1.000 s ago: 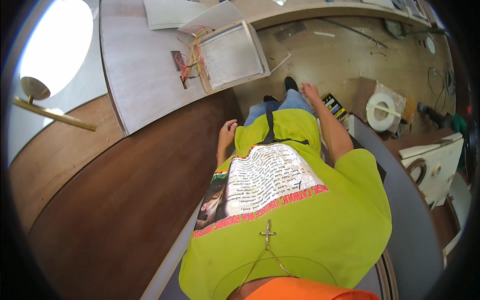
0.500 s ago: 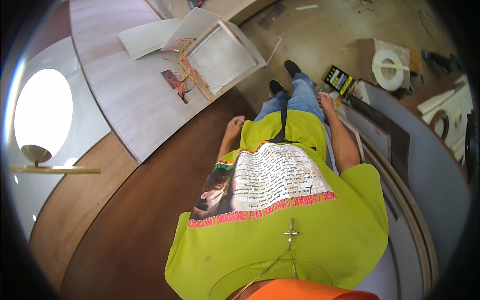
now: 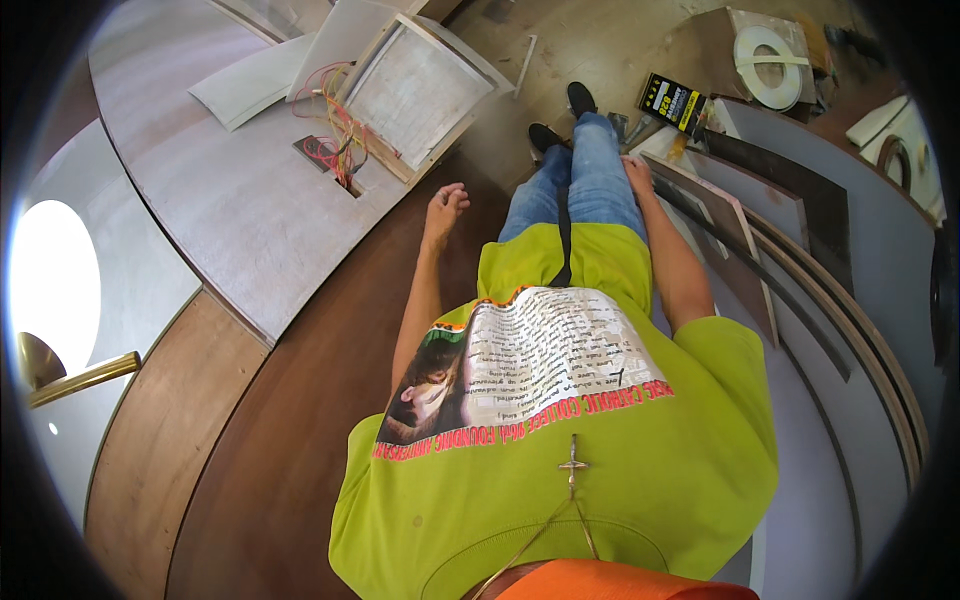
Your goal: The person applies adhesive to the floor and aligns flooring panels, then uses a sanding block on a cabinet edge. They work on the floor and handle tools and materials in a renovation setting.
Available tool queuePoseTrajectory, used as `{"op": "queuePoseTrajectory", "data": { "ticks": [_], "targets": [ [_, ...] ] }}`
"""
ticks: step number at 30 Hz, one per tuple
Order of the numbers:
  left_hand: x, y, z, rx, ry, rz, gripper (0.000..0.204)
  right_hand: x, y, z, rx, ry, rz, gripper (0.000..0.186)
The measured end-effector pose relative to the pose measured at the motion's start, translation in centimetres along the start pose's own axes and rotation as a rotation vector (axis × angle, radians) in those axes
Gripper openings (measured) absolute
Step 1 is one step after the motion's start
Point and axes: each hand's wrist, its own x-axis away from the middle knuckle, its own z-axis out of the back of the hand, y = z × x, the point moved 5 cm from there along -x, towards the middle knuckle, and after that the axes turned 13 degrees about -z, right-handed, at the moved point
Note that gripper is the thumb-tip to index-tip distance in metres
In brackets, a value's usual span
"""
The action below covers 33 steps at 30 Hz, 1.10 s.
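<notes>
My left hand (image 3: 447, 212) is held out over the brown floor beside my left thigh. Its fingers are loosely curled, and nothing shows in them. Ahead of it lies a pale panel (image 3: 230, 180) with a cut-out from which red and yellow wires (image 3: 345, 140) come out. My right hand (image 3: 637, 176) hangs low by my right leg, nearest to the upper ends of the leaning boards (image 3: 755, 245). Its fingers are mostly hidden, so whether it grips anything cannot be made out.
A shallow wooden frame (image 3: 415, 95) sits by the wires. Beyond my right hand are a black and yellow package (image 3: 671, 104) and a white ring-shaped roll (image 3: 771, 68). Curved grey panels (image 3: 790, 160) stand at the right. A brass-coloured fitting (image 3: 85, 379) is at the left.
My left hand has moved outward and forward, away from my body. My right hand has shifted slightly forward along my leg. The whole view has turned a little, and the panels at left sit further left.
</notes>
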Motion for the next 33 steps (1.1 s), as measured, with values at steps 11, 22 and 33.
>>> {"op": "queuePoseTrajectory", "data": {
  "ticks": [11,22,33],
  "targets": [
    [1.2,-7.6,-3.5,0.009,-0.055,0.147,0.028,-7.6,-6.9,-11.3,-0.317,-0.244,-0.093,0.028],
    [-11.6,-2.4,-4.9,-0.51,0.559,-0.687,0.02,-17.4,-6.3,-29.9,-0.481,-0.478,-0.271,0.049],
    [-14.0,-9.0,-7.6,-0.613,0.779,-0.674,0.02,-20.7,-6.3,-36.7,-0.755,-0.797,-0.195,0.024]
  ]
}}
